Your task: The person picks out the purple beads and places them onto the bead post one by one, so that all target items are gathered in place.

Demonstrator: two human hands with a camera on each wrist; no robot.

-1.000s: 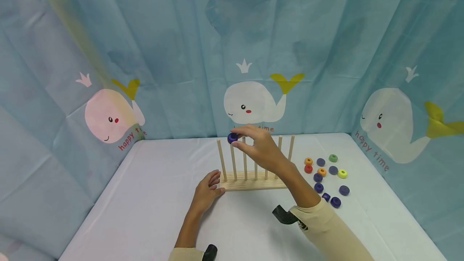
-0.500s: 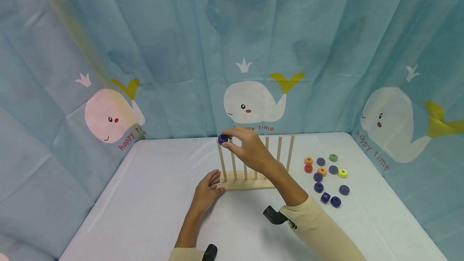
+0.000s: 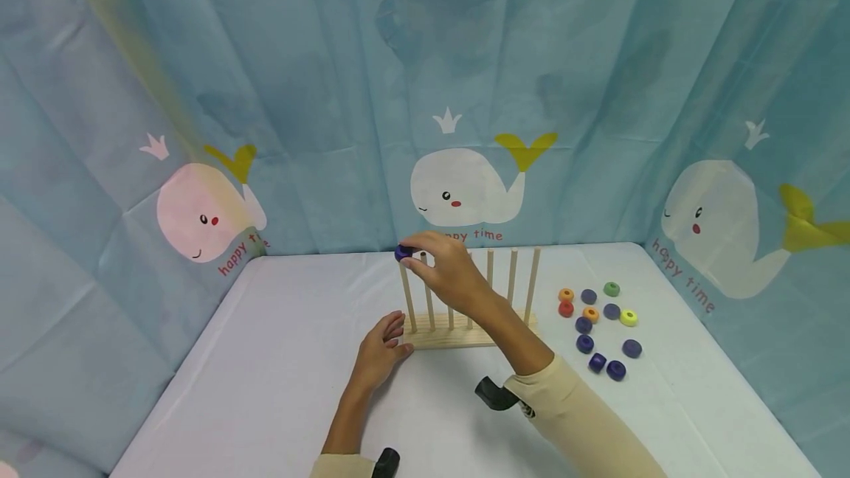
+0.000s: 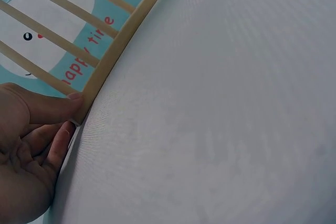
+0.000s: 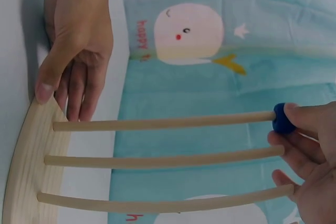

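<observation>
My right hand [image 3: 451, 275] pinches a dark blue bead [image 3: 402, 252] between thumb and fingers. In the right wrist view the bead [image 5: 284, 118] sits at the tip of the leftmost peg [image 5: 163, 124] of a wooden peg stand [image 3: 458, 338]. Whether the peg has entered the bead's hole cannot be seen. Down at the stand's left end, my left hand [image 3: 375, 356] grips the base, thumb on its front corner and fingers at its side. The left wrist view shows that thumb and fingertips against the base [image 4: 100, 74].
Several loose beads lie on the white table to the right: orange [image 3: 590, 313], red [image 3: 566, 308], green [image 3: 612, 288], yellow [image 3: 628, 317] and several blue or purple ones [image 3: 616, 369]. A blue whale-print curtain [image 3: 319, 190] hangs behind and beside the table.
My right hand has moved left with the blue bead, from near the second peg to the top of the leftmost peg. The left hand and the stand have stayed put.
</observation>
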